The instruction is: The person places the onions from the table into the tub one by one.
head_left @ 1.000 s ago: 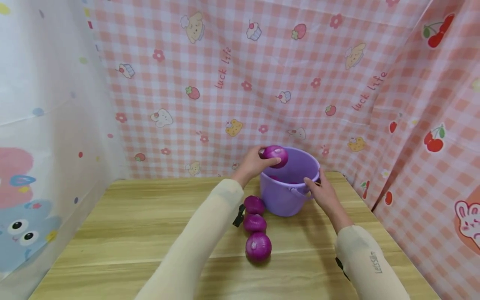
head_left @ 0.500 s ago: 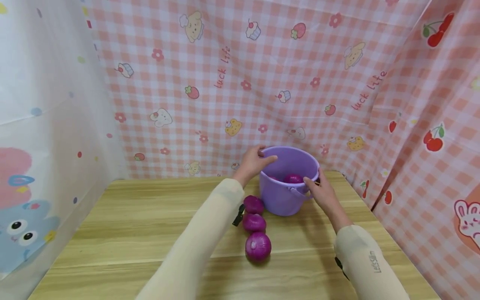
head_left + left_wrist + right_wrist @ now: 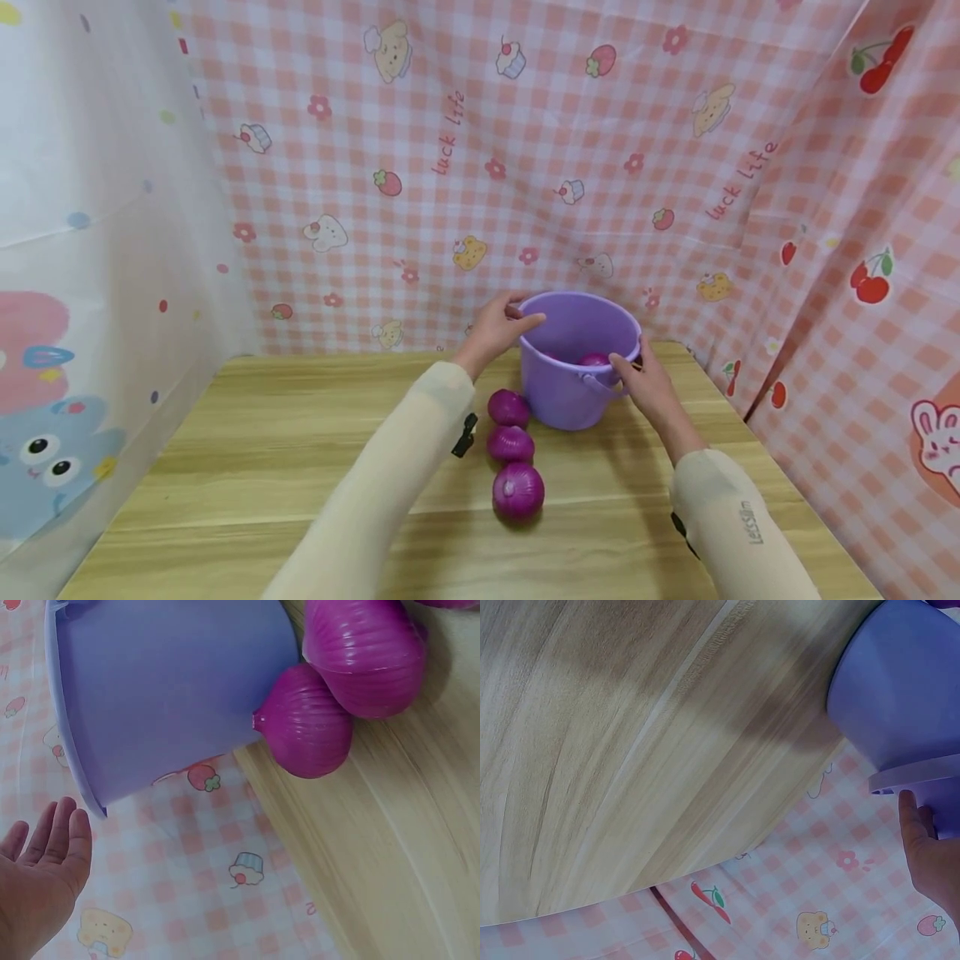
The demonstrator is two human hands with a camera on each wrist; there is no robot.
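A purple plastic bucket (image 3: 566, 392) stands toward the right back of the table. Inside it the top of a red onion (image 3: 595, 359) shows over the rim, with part of another beside it. My right hand (image 3: 651, 387) holds the bucket's right rim by the handle mount, thumb at the rim. Nothing is in my left hand (image 3: 491, 332), which hovers at the left rim with fingers extended; in the left wrist view its fingertips are just apart from the rim. Left of the bucket, three onions lie in a row: a far one (image 3: 508, 408), a middle one (image 3: 511, 446) and a near one (image 3: 518, 492).
The wooden table (image 3: 300, 450) extends left and toward me. A pink checked curtain (image 3: 420, 217) hangs close behind its back edge, with another curtain (image 3: 847, 400) along the right and a white printed one (image 3: 112, 250) on the left.
My left hand let go of an onion, which dropped into the bucket. The empty hand has since drawn a little to the left. My right hand stays on the rim.
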